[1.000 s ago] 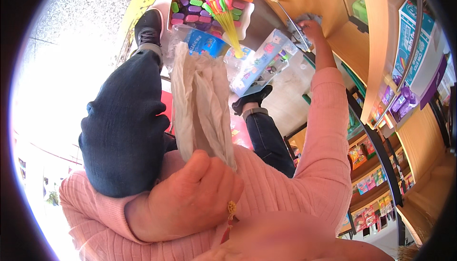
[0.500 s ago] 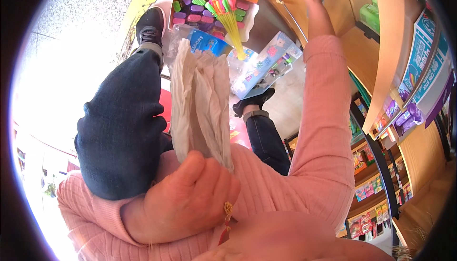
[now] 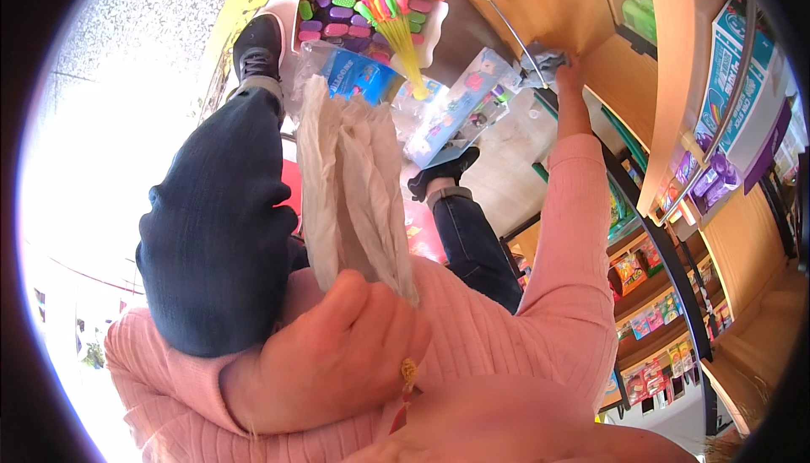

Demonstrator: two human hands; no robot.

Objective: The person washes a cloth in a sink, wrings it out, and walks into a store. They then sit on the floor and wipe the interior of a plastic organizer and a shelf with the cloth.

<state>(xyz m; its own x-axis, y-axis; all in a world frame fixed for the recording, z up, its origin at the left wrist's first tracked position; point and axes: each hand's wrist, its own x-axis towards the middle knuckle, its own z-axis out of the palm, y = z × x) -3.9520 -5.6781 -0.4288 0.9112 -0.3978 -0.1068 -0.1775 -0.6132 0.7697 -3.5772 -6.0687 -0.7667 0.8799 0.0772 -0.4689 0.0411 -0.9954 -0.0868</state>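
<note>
Before my chest in the head view, my left hand (image 3: 337, 353) is clenched on the near end of a pale crumpled bag (image 3: 350, 180). Out at the wooden shelf (image 3: 540, 7), my right hand (image 3: 570, 75) touches a grey cloth (image 3: 545, 63) beside a metal rod (image 3: 499, 17); I cannot tell how its fingers stand.

- The left hand (image 3: 337, 353) is gripping the lower end of a crumpled off-white sheet (image 3: 359, 184), curling into a fist.
- The right hand (image 3: 571, 76) is holding a grey cloth (image 3: 544, 63) beside a thin metal rod (image 3: 511, 33), at the wooden shelf (image 3: 624, 79).
- Bright-tipped yellow stems (image 3: 403, 45) are lying over a box of colourful pieces (image 3: 436, 39).
- A pale-blue box (image 3: 451, 117) is resting between those stems and the right shoe (image 3: 443, 173).
</note>
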